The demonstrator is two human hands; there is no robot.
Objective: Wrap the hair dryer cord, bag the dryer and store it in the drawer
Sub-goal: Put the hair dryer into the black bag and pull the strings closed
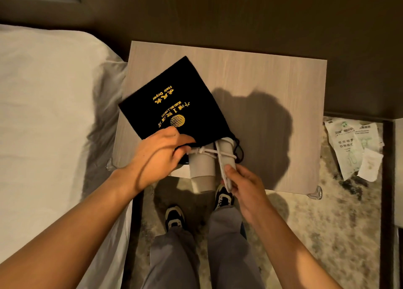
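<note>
A black drawstring bag [174, 99] with gold lettering lies on the wooden nightstand top [261, 75], its mouth toward me. A pale grey hair dryer [201, 164] sticks out of the bag's mouth, with the white cord [207, 152] wound and knotted around it. My left hand [157, 155] pinches the bag's open edge at the mouth. My right hand [242, 184] holds the dryer's narrower part [226, 151] and a flat white strap at the front edge of the nightstand. The part of the dryer inside the bag is hidden.
A bed with white sheets [43, 92] lies directly left of the nightstand. Printed paper packets [357, 147] lie on the patterned carpet at the right. My feet in dark sneakers [174, 219] stand just before the nightstand. A dark wall [239, 12] is behind it.
</note>
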